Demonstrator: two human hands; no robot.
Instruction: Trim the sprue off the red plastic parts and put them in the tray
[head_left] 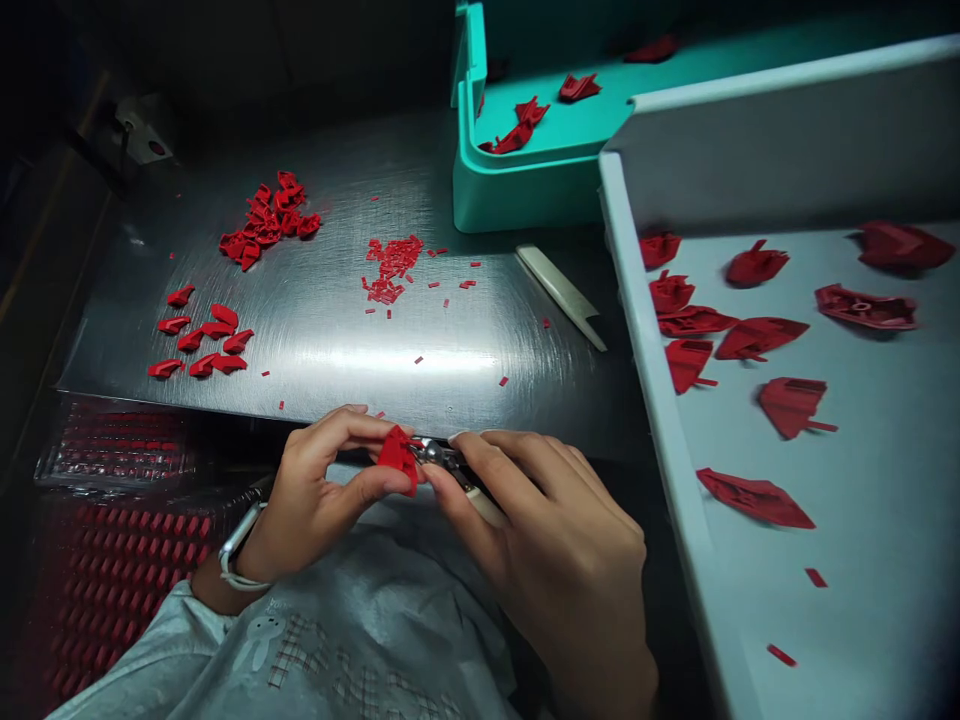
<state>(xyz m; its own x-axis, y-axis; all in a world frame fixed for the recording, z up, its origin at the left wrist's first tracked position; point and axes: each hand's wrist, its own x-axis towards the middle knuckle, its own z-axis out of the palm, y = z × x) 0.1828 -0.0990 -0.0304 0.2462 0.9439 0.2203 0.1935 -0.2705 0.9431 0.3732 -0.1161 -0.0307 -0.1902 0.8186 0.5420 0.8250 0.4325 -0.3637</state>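
Observation:
My left hand (322, 485) pinches a red plastic part (397, 458) between thumb and fingers at the front edge of the metal table. A pair of nippers (444, 458) is gripped in my right hand (551, 500), its metal jaws touching the right side of that part. Most of the handles are hidden under my right fingers. Farther back on the table lie a small pile of red scraps (394, 265), a heap of red parts (270, 220) and a looser group of smooth red pieces (202, 338).
On the right, a white tray (694, 560) holds several red parts and scraps. Behind it stands a turquoise bin (525, 195) with more red parts. A pale flat strip (559, 290) lies on the metal table (337, 330). Clear trays of red pieces (135, 570) sit at lower left.

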